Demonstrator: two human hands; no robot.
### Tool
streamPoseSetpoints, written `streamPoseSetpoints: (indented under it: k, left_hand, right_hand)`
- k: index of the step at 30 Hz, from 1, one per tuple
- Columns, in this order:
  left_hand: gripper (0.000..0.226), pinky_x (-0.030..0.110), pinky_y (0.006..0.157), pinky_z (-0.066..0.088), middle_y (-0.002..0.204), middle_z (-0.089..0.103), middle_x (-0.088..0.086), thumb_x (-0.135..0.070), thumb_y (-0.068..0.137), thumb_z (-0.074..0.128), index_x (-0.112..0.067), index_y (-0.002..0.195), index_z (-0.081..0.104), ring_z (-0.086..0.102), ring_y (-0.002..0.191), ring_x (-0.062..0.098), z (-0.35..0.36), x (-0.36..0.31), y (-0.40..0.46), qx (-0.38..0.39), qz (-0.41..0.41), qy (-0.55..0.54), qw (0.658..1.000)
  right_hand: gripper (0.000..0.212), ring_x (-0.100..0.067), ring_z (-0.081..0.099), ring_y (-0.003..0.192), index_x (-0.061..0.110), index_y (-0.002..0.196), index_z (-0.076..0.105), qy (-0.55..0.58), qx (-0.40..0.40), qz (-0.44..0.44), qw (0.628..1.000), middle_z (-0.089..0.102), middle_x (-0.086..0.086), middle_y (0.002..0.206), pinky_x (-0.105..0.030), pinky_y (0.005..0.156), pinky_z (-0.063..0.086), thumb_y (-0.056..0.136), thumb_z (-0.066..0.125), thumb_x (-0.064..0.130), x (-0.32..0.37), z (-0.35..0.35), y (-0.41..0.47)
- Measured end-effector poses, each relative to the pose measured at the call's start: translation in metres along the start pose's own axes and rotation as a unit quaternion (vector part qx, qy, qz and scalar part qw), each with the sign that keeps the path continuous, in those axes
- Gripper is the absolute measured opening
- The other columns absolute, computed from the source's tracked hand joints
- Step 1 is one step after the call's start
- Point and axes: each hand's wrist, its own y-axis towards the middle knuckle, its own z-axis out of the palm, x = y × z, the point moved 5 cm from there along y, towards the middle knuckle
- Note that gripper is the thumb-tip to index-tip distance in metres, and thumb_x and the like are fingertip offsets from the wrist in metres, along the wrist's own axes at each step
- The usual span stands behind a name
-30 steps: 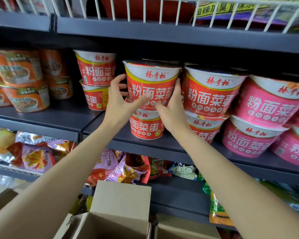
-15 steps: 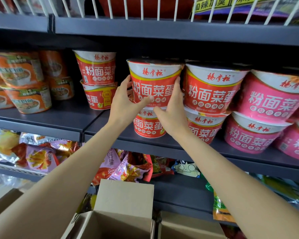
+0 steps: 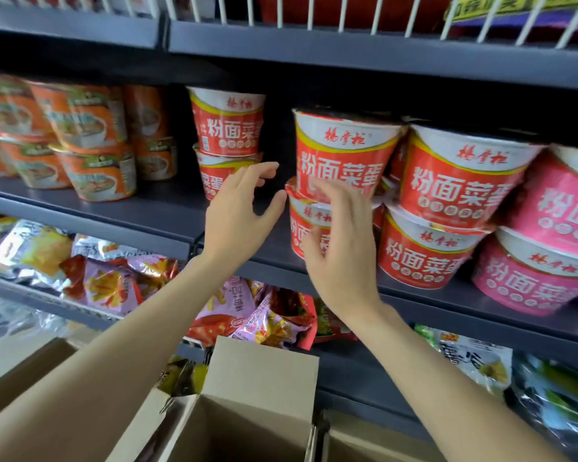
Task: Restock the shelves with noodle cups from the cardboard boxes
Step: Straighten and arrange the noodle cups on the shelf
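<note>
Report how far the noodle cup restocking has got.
Done: red noodle cups stand two high on the middle shelf, pink cups beside them. In hand: nothing; the left hand and right hand are both open in front of the cups. Left: a gap remains between the red stacks, and the cardboard box below is open, contents unseen.

- We see a red cup (image 3: 342,151) stacked on another cup (image 3: 302,228) on the shelf (image 3: 167,215).
- Our left hand (image 3: 237,218) and right hand (image 3: 341,248) hover loose-fingered before them.
- A box (image 3: 261,381) sits below.
</note>
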Motion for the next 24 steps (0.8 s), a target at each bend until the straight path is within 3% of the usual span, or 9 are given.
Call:
streamPoseSetpoints:
  k: [3,6,8,10,12,17,21,24]
  left_hand:
    - [0.028,0.035,0.079,0.049,0.101,0.064,-0.010,-0.031,0.090,0.053,-0.018,0.113,0.060,0.057,0.094,0.012,-0.030,0.037,-0.006,-0.056,-0.005,0.048,0.997]
    - [0.029,0.039,0.085,0.049,0.100,0.062,-0.010,-0.026,0.089,0.058,-0.019,0.117,0.056,0.057,0.095,0.012,-0.040,0.091,0.014,-0.039,-0.101,0.011,0.994]
    - [0.046,0.032,0.091,0.046,0.115,0.058,-0.006,-0.027,0.090,0.062,-0.021,0.132,0.046,0.053,0.105,0.009,-0.037,0.120,0.031,0.013,-0.190,-0.069,0.979]
    - [0.065,0.019,0.084,0.040,0.130,0.050,-0.002,-0.028,0.091,0.062,-0.026,0.146,0.028,0.048,0.110,0.008,-0.028,0.142,0.047,0.073,-0.234,-0.099,0.964]
    - [0.076,0.009,0.072,0.038,0.123,0.049,-0.005,-0.028,0.092,0.061,-0.031,0.151,0.013,0.047,0.106,0.006,-0.016,0.159,0.064,0.113,-0.249,-0.105,0.956]
    - [0.088,0.028,0.097,0.036,0.150,0.037,0.006,-0.035,0.091,0.061,-0.036,0.151,-0.002,0.044,0.131,0.022,0.007,0.191,0.095,0.091,-0.310,-0.236,0.917]
    - [0.086,0.033,0.106,0.038,0.144,0.047,0.000,-0.034,0.087,0.065,-0.025,0.153,0.011,0.050,0.125,0.020,0.020,0.197,0.098,0.107,-0.312,-0.242,0.912]
    - [0.078,0.032,0.100,0.042,0.128,0.056,-0.008,-0.036,0.081,0.066,-0.026,0.149,0.028,0.056,0.112,0.013,0.010,0.188,0.080,0.103,-0.292,-0.207,0.928]
  right_hand:
    - [0.040,-0.018,0.048,0.115,0.010,0.123,0.056,0.013,0.097,-0.039,0.994,0.055,-0.004,0.122,-0.023,0.095,0.039,0.084,0.052,0.004,0.009,0.056,0.008]
    - [0.041,-0.024,0.046,0.115,0.011,0.129,0.051,0.022,0.136,0.028,0.990,0.052,-0.008,0.126,-0.028,0.094,0.040,0.088,0.054,0.007,-0.002,0.121,0.028]
    - [0.054,-0.030,0.040,0.123,0.013,0.138,0.039,0.031,0.132,0.112,0.984,0.042,-0.013,0.137,-0.033,0.099,0.036,0.088,0.059,0.012,-0.018,0.160,0.047]
    - [0.073,-0.035,0.031,0.134,0.018,0.148,0.020,0.048,0.130,0.198,0.970,0.025,-0.018,0.149,-0.043,0.108,0.034,0.088,0.062,0.018,-0.035,0.192,0.065]
    - [0.088,-0.037,0.028,0.137,0.025,0.151,0.004,0.088,0.130,0.251,0.955,0.013,-0.021,0.153,-0.050,0.109,0.033,0.087,0.065,0.021,-0.048,0.216,0.080]
    - [0.101,-0.031,0.023,0.142,0.032,0.150,-0.005,0.197,0.118,0.267,0.936,0.007,-0.016,0.156,-0.049,0.111,0.029,0.083,0.071,0.031,-0.057,0.249,0.096]
    - [0.099,-0.027,0.033,0.136,0.031,0.151,-0.004,0.190,0.112,0.251,0.942,0.014,-0.012,0.154,-0.043,0.103,0.036,0.085,0.070,0.030,-0.059,0.250,0.096]
    - [0.098,-0.026,0.035,0.135,0.030,0.151,-0.005,0.178,0.116,0.232,0.949,0.016,-0.012,0.154,-0.042,0.103,0.038,0.086,0.068,0.023,-0.054,0.236,0.085]
